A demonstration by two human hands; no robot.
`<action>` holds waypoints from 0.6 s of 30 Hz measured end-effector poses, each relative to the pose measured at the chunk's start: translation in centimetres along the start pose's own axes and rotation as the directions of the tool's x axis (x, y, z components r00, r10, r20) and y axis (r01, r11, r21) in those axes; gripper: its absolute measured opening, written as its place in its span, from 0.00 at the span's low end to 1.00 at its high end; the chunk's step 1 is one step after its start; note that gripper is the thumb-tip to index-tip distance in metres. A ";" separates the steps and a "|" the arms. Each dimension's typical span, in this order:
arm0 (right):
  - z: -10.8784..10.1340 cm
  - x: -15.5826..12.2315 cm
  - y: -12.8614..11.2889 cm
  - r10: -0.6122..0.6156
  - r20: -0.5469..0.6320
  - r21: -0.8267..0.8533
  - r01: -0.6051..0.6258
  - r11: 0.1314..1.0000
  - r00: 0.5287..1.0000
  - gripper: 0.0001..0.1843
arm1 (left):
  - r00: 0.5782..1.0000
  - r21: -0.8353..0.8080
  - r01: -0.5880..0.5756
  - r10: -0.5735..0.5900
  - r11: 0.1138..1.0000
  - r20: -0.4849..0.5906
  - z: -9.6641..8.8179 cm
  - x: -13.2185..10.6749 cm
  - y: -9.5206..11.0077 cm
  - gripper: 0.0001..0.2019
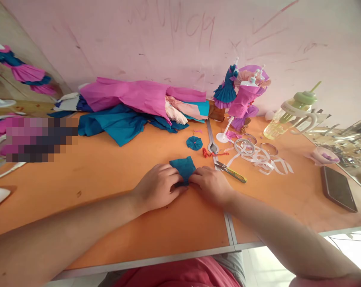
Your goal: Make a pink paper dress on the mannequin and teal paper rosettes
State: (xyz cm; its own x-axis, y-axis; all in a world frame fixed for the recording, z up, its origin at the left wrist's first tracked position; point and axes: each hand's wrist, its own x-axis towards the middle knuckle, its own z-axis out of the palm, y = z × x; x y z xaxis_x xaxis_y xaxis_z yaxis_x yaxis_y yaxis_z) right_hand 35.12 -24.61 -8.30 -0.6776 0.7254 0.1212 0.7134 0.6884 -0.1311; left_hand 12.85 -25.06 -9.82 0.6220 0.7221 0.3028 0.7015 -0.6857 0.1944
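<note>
A small piece of teal crepe paper (185,166) lies between my hands, near the middle of the orange table. My left hand (161,185) pinches its left and lower edge, fingers curled. On the other side, my right hand (212,183) has its fingertips closed on the right edge. The lower edge of the paper looks folded or rolled, partly hidden by my fingers. Just beyond it sits a round pleated teal rosette (194,143). Right of that are a twisted bit of red material (208,153) and a small yellow-and-dark cutting tool (232,172).
Pink paper (126,93) and teal paper (114,121) are heaped along the wall. Small dress forms (243,97) in paper dresses stand back right, by tape rings (244,146) and white strips (265,162). A drink bottle (291,113) and phone (338,188) are farther right.
</note>
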 end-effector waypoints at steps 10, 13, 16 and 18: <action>0.3 0.7 0.2 0.073 -0.020 0.107 -0.070 0.992 0.997 0.11 | 0.999 0.069 0.037 -0.038 0.997 0.013 -0.1 -0.3 -0.4 0.11; 0.4 0.6 0.0 0.068 -0.023 0.097 -0.065 0.993 0.997 0.12 | 0.999 0.049 0.044 -0.045 0.998 0.019 -0.3 -0.1 -0.4 0.10; 0.5 0.4 -0.2 0.098 -0.007 0.073 -0.097 0.993 0.995 0.12 | 0.998 0.027 0.050 -0.051 0.998 0.046 -0.4 0.0 -0.5 0.09; 0.5 0.3 -0.2 0.109 -0.020 0.056 -0.108 0.993 0.994 0.12 | 0.996 0.018 0.056 -0.057 0.998 0.063 -0.2 -0.1 -0.6 0.10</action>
State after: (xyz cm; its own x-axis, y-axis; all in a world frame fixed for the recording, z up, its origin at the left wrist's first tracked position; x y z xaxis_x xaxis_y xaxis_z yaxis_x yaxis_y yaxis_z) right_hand 34.68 -24.56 -8.74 -0.5922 0.7959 0.1258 0.7712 0.6050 -0.1981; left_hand 12.27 -24.72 -9.77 0.6019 0.7642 0.2317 0.7412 -0.6427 0.1940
